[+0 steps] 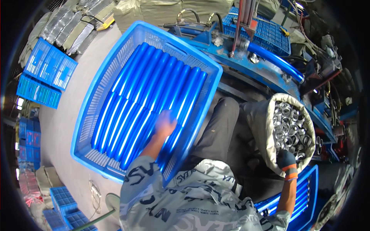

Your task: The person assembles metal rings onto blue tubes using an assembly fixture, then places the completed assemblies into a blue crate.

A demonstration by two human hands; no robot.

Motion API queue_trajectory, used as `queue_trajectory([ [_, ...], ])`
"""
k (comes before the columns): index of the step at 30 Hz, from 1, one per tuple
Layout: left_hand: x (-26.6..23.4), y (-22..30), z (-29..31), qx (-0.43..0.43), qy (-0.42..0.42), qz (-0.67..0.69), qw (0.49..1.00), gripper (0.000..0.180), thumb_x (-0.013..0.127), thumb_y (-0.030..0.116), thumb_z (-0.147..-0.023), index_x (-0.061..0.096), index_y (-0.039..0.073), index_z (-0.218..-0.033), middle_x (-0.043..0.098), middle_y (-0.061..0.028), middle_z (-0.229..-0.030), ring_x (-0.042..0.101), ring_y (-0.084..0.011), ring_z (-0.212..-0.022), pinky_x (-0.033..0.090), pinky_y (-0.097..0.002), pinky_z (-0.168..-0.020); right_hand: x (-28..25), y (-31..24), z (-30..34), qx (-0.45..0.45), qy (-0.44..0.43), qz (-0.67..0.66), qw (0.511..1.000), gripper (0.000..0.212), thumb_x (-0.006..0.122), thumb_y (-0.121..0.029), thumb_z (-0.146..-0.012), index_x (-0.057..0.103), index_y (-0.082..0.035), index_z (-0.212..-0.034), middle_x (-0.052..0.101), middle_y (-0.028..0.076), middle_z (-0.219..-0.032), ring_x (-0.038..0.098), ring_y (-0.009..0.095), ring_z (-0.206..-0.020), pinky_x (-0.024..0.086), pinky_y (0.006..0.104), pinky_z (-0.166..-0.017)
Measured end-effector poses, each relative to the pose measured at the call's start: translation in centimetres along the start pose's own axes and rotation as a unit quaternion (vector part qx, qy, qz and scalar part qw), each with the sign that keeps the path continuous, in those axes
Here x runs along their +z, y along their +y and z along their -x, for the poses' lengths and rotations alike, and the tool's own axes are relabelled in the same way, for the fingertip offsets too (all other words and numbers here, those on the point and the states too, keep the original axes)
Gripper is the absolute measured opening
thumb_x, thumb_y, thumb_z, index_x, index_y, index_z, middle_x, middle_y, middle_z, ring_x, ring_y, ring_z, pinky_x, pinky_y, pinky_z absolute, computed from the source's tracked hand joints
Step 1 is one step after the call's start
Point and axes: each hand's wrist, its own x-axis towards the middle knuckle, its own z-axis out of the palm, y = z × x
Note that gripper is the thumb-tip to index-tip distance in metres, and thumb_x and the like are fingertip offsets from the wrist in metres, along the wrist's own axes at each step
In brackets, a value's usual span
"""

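Shiny blue metal tubes [133, 109] lie side by side in two rows inside a large blue plastic crate [90, 111] on my left. My bare left hand [165, 123] is over the tubes near the crate's right side; motion smears its fingers, so their grip cannot be made out. To my right stands a pale cloth sack [269, 154] holding many silvery metal rings [287, 123]. My right hand [286, 159], in a dark glove with an orange band at the wrist, reaches over the sack's near rim among the rings. Its fingertips are hidden.
Ahead is a blue machine bench [231, 61] with another blue tube [275, 61] lying along it between fittings. A second blue crate [308, 200] of tubes sits at my lower right. Stacked blue crates [50, 67] and wrapped bundles [63, 29] line the far left.
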Motion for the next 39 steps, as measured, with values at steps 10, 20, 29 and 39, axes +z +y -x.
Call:
queue_trajectory([
  [10, 9.9, 2.6, -10.9, -0.209, -0.074, -0.095, 0.97, 0.083, 0.091, 0.058, -0.088, 0.064, 0.003, -0.145, 0.062, -0.0239, -0.15, 0.058, -0.0448, -0.145, 0.056, -0.0541, -0.119, -3.6, -1.8, 4.3, -0.007, 0.032, -0.03, 0.999, 0.029, 0.085, -0.039, -0.091, 0.091, -0.013, -0.103, 0.084, 0.019, -0.094, 0.081, 0.044, -0.091, 0.066, 0.057, -0.085],
  [20, 11.9, 1.1, -10.7, -0.198, -0.114, 0.005, 0.974, 0.096, 0.096, 0.052, -0.077, 0.07, -0.005, -0.15, 0.078, -0.0295, -0.14, 0.076, -0.0415, -0.132, 0.059, -0.0509, -0.119, -4.9, -4.8, 5.2, 0.172, 0.246, -0.604, 0.739, 0.038, 0.086, -0.024, -0.105, 0.082, 0.004, -0.13, 0.083, 0.007, -0.116, 0.074, 0.013, -0.097, 0.06, 0.0331, -0.086],
  [29, 1.5, 17.4, -14.6, 0.03, -0.112, 0.412, 0.904, 0.086, 0.091, 0.018, -0.088, 0.053, -0.008, -0.161, 0.071, -0.0216, -0.147, 0.073, -0.0315, -0.128, 0.056, -0.0443, -0.114, -6.2, -8.6, 3.6, -0.032, 0.179, -0.895, 0.408, 0.069, 0.08, -0.055, -0.108, 0.06, -0.015, -0.16, 0.071, 0.009, -0.152, 0.074, 0.029, -0.133, 0.066, 0.0453, -0.101],
  [39, -13.8, 43.7, -8.0, 0.433, -0.189, 0.107, 0.875, 0.069, 0.091, 0.017, -0.078, 0.073, 0.011, -0.144, 0.082, -0.0172, -0.123, 0.082, -0.0393, -0.11, 0.065, -0.0461, -0.097, -11.7, -11.5, 7.0, -0.076, 0.214, -0.814, 0.535, 0.063, 0.09, -0.023, -0.101, 0.065, -0.009, -0.157, 0.074, 0.006, -0.139, 0.076, 0.019, -0.118, 0.064, 0.0373, -0.098],
])
